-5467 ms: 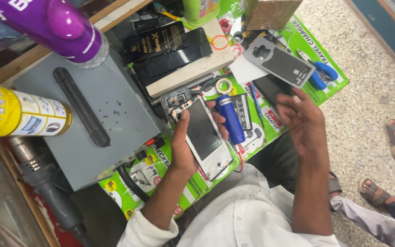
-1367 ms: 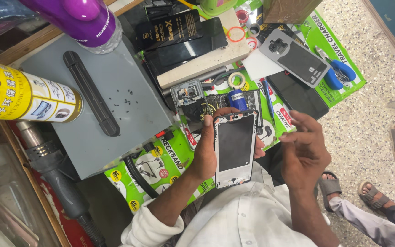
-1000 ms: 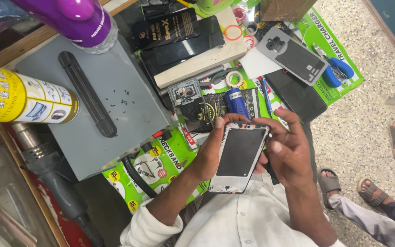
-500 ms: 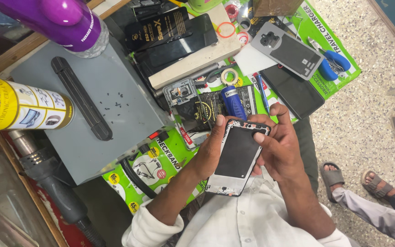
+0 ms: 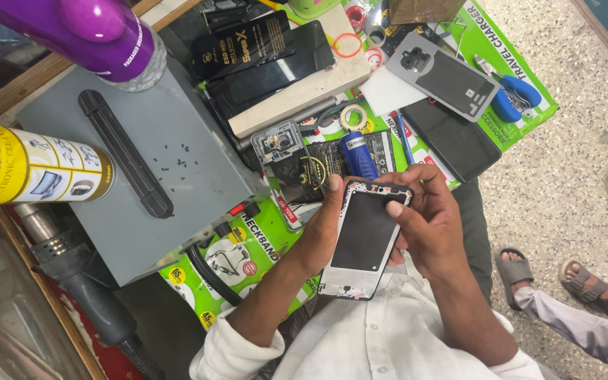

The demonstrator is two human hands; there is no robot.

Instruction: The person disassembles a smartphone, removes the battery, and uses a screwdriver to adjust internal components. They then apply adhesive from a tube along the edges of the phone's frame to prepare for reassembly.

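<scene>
Cluttered workbench (image 5: 177,176), phone frame (image 5: 364,243) in both hands

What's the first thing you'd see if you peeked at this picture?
A phone frame with a dark panel sits in the middle, held by the left hand while the right hand presses a finger near its top edge. At upper left, a big purple bottle and a yellow spray can loom over a grey box.

From my remote seat I see a white button-front shirt, a row of small pale buttons running down its placket. Both sleeves are rolled into thick cuffs near the elbows, leaving the forearms bare. The left hand (image 5: 321,229) and right hand (image 5: 431,225) wear no gloves; rings, if any, I cannot make out.
</scene>
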